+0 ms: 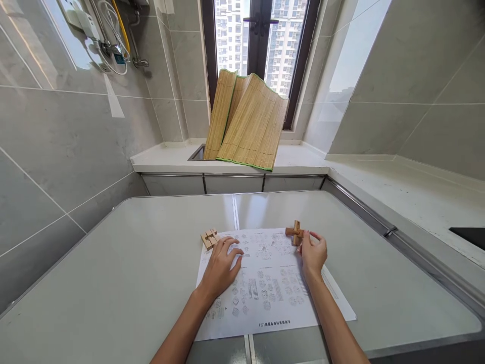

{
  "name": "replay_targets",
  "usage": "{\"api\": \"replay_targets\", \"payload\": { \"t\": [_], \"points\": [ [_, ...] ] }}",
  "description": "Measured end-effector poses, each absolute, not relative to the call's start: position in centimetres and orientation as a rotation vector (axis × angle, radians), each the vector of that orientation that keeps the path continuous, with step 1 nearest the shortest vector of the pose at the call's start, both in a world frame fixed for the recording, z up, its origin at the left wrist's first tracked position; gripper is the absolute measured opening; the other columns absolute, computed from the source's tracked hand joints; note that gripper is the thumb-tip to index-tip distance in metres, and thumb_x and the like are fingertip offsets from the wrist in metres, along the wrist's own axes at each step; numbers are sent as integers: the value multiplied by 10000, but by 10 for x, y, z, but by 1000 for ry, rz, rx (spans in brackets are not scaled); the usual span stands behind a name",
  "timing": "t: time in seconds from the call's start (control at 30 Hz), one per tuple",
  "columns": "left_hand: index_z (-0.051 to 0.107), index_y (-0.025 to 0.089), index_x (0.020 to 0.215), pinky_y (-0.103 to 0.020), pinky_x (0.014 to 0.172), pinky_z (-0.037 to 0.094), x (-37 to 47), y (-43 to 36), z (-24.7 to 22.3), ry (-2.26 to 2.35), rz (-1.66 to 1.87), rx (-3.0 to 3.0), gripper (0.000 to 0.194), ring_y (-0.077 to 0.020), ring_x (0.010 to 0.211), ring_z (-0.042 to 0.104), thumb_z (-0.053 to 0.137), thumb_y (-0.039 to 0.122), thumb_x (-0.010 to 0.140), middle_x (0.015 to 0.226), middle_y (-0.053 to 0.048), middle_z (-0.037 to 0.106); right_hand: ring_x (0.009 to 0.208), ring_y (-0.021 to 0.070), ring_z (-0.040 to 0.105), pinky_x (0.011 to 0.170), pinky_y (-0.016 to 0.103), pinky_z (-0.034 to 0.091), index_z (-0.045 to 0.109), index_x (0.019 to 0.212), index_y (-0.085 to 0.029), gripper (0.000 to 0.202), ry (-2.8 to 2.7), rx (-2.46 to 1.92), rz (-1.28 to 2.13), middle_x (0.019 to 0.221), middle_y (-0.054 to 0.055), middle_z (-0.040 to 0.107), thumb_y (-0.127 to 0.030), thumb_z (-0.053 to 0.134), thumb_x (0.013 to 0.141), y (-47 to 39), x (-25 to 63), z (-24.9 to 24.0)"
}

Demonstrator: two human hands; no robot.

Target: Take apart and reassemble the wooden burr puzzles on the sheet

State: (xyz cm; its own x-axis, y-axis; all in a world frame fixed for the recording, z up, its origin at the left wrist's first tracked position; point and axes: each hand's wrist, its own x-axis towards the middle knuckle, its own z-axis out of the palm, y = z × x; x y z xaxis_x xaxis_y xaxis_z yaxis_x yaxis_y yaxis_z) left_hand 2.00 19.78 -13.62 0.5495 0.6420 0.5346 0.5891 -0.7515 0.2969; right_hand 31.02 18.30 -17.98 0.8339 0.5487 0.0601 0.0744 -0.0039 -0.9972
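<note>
A printed sheet of paper (265,298) with small line diagrams lies on the table. My left hand (223,263) rests on its left part, the fingers bent and apart with nothing in them. Just beyond those fingers, a pale notched wooden block puzzle (209,238) sits at the sheet's far left corner. At the far right corner, my right hand (313,253) pinches the right end of a brown wooden cross puzzle (296,231), made of interlocked bars. The thumb and part of the fingers hide that end.
The pale table (144,273) has a seam down its middle. A white counter ledge (170,159) runs behind it, with a folded bamboo mat (252,124) leaning against the window (261,45). Cables and pipes (109,40) hang on the left wall. Another counter (417,187) borders the right side.
</note>
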Motion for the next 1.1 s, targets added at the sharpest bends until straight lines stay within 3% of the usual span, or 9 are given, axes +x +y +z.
{"api": "replay_targets", "payload": {
  "t": [0.13,0.23,0.33,0.5,0.57,0.63,0.8,0.97,1.1],
  "points": [
    [652,237,1015,-481,1013,485,24,195,-137,1011,948,2642,168,-280,1225,548,508,162,974,1195,-79,644,470,205,590,616,336,472,570,862,-228,425,-614,-1703,360,508,-25,637,-652,599,873,187,311,-182],
    [655,244,1031,-474,992,494,26,191,-138,1007,950,2508,153,-273,1158,584,515,206,981,1152,-78,656,466,154,554,540,292,445,560,903,-234,451,-692,-1471,469,650,-15,685,-679,622,859,188,297,-174],
    [624,256,1151,-465,1002,497,29,187,-139,1060,957,2244,194,-272,1156,593,576,310,971,1211,-81,645,458,119,489,420,236,327,567,944,-233,441,-828,-1206,750,671,-21,653,-655,664,858,187,274,-164],
    [405,280,1483,-507,1038,490,32,184,-141,1134,885,1795,858,-332,1231,583,828,461,759,1479,-136,515,422,101,459,445,228,355,589,981,-220,384,-1137,-1014,1147,539,-49,585,-599,628,931,174,241,-153],
    [351,282,1529,-530,1121,423,32,185,-139,1081,863,1725,985,-355,1348,513,870,454,709,1542,-141,465,417,102,474,453,228,368,582,983,-224,375,-1206,-970,1240,525,-55,583,-597,607,947,170,235,-151],
    [362,283,1531,-539,1163,377,31,186,-137,1023,848,1688,998,-358,1402,470,884,442,695,1541,-136,478,407,105,480,455,231,378,561,975,-232,369,-1259,-934,1314,510,-60,585,-600,588,958,167,232,-152],
    [457,266,1467,-518,1145,416,30,188,-132,964,887,1627,864,-342,1341,546,865,431,723,1445,-127,585,409,121,499,465,241,390,522,985,-243,359,-1330,-902,1389,517,-60,602,-601,549,978,167,228,-154],
    [482,240,1410,-491,1131,451,31,187,-129,949,923,1624,841,-320,1291,592,887,366,683,1359,-126,638,535,130,592,555,278,469,583,1013,-237,370,-1318,-983,1199,821,12,705,-589,648,918,167,225,-156],
    [472,255,1391,-469,1120,472,30,187,-128,951,919,1667,828,-290,1290,592,881,302,673,1349,-104,637,641,178,643,663,323,499,661,1053,-228,340,-1391,-1090,1018,877,53,735,-545,644,933,167,226,-157]
  ]
}}
